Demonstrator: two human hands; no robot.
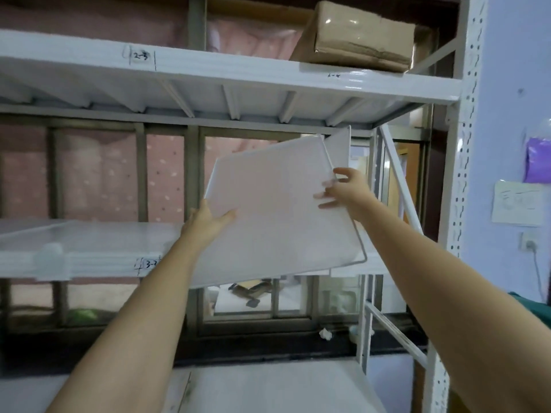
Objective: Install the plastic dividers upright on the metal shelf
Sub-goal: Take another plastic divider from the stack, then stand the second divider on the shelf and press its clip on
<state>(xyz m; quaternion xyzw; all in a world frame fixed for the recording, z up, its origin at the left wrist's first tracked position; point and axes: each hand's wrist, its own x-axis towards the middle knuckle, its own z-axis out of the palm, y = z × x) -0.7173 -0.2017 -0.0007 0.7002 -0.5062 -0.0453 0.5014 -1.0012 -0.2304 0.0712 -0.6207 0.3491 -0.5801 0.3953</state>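
Plastic divider [280, 216], translucent white, up in the air in front of the metal shelf [89, 251], between the middle tier and the tier above. Tilted, not upright: broad face toward the camera, long edges running from lower left up to upper right, top corner close under the upper tier's ribbed underside, bottom edge hanging past the front lip of the middle tier. Thin raised rim visible along the right and lower edges. Second divider [340, 144] peeking out behind the top right corner, standing nearly upright; seating on the shelf not visible.

Left hand [205, 225] gripping the divider's left edge, thumb across the front face, fingers hidden behind the sheet. Right hand [343, 189] pinching the right edge, thumb over the front rim, fingers seen blurred through the plastic behind.

Further out: handwritten marks on the front lips of both tiers. Cardboard box [357, 37] on the top tier at the right, sealed with shiny tape, contents out of sight. Perforated white upright [465, 174] at the right, a paper note [517, 202] and a purple bag [538, 162] on the wall beyond it.
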